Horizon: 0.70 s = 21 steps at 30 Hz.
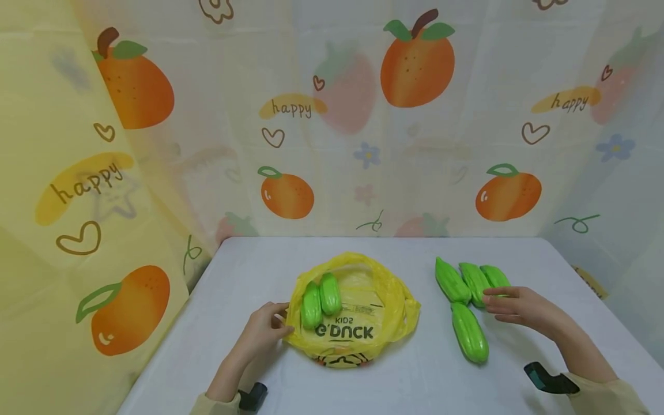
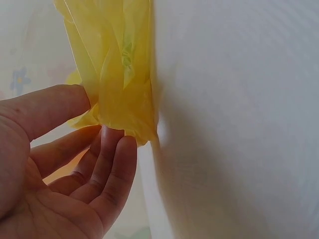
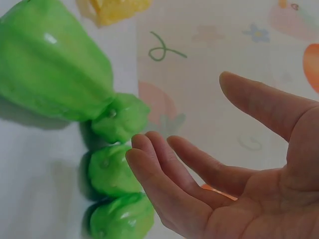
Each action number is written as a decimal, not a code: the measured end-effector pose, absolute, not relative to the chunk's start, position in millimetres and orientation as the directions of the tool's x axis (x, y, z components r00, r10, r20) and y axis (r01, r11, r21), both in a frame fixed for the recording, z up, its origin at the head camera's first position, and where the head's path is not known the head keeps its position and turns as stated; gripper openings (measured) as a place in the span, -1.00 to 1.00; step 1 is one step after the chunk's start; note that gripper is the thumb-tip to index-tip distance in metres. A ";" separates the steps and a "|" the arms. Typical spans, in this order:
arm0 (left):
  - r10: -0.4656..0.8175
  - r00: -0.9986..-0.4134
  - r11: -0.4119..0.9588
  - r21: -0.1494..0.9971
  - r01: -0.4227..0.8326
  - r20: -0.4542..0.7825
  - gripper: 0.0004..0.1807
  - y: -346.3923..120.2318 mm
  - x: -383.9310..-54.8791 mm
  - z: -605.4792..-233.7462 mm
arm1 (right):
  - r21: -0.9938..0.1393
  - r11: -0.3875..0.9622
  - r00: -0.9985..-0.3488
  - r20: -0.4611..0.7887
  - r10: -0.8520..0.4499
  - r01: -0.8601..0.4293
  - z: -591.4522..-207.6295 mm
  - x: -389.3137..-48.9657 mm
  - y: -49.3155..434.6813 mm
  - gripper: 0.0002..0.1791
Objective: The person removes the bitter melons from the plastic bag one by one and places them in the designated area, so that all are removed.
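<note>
A yellow plastic bag (image 1: 363, 340) lies with its mouth spread wide on the table. Two glossy green, ridged gourd-shaped vegetables (image 1: 320, 301) are side by side inside it, at its left. My left hand (image 1: 264, 328) is at the bag's left edge; in the left wrist view its thumb and fingers pinch the yellow film (image 2: 119, 94). Over on the right, several more green vegetables (image 1: 470, 333) lie close together, one nearer than the rest. My right hand (image 1: 524, 311) hovers beside them, fingers extended and thumb apart (image 3: 234, 184), with nothing in it.
A white-covered table (image 1: 394, 392) bears everything. Behind it hangs a curtain (image 1: 363, 190) printed with oranges, and a yellowish sheet (image 1: 31, 276) hangs at the left. Dark straps (image 1: 550, 381) sit at both wrists.
</note>
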State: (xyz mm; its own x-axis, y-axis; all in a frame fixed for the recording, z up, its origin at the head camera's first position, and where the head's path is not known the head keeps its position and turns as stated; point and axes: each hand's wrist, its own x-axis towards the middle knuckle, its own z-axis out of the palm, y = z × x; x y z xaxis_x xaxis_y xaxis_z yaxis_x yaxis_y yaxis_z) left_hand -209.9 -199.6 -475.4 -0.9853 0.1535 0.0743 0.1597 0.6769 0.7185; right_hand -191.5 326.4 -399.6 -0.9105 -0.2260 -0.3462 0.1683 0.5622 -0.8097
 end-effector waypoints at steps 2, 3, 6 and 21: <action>0.154 -0.986 0.679 0.717 0.158 0.071 -0.46 -199.2 -209.8 -475.0 | -0.813 0.560 -0.916 -0.333 -0.225 0.158 -396.4 -194.0 321.7 -0.25; 0.154 -0.986 0.680 0.716 0.156 0.069 -0.46 -199.1 -209.8 -474.8 | -0.815 0.559 -0.918 -0.327 -0.225 0.153 -394.9 -195.2 319.2 -0.25; 0.151 -0.986 0.680 0.717 0.152 0.066 -0.45 -198.6 -211.0 -473.9 | -0.818 0.555 -0.924 -0.316 -0.213 0.152 -390.7 -199.4 311.1 -0.24; 0.149 -0.986 0.687 0.710 0.153 0.068 -0.46 -200.9 -212.2 -478.2 | -0.869 0.482 -0.923 -0.271 -0.275 0.112 -384.2 -223.9 271.4 -0.24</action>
State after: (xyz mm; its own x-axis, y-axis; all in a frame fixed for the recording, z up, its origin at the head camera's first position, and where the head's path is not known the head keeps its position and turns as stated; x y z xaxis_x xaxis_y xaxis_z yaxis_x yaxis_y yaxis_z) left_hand -212.2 -200.9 -478.2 -0.9864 0.1494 0.0680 0.1531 0.6874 0.7099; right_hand -223.9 271.4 -384.2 -0.9225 -0.2745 -0.2713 0.1122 0.4817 -0.8691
